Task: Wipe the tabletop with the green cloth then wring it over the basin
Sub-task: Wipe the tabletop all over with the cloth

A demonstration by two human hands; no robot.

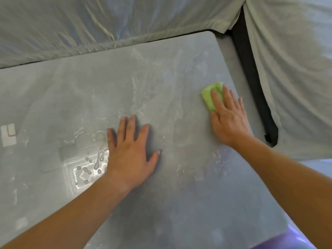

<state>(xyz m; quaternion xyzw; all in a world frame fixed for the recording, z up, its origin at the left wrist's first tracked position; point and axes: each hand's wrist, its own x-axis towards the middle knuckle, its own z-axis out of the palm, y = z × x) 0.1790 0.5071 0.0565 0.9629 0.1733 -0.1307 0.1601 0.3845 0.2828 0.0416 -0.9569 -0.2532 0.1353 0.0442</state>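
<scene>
Little stands in my way. Nearest my left hand [129, 150] is a patch of water [89, 166]: several beads and short runs, pooled just left of my wrist and little finger. More small drops [220, 159] lie near my right forearm. At the far left edge a white tape patch [8, 134] is stuck down flat. A black strip [251, 87] runs along the right side, beyond the edge and apart from my fingers. Something purple [287, 238] shows at the lower right corner; I cannot tell what it is.

By count: one cloth [209, 95], two hands, one tape patch, one black strip, two wet patches.

The cloth is green, folded into a small pad, and lies near the right edge of the surface [71, 90], toward the far corner. My right hand [228, 119] lies flat on it, fingers straight and pressing down, with the pad showing past my fingertips and thumb. My left hand rests flat in the middle, fingers spread, holding nothing, well apart from the cloth.

The surface is grey with a rounded far corner, smeared with pale streaks and wet sheen across its middle. Wrinkled grey sheeting [89, 29] covers everything behind it and to the right.
</scene>
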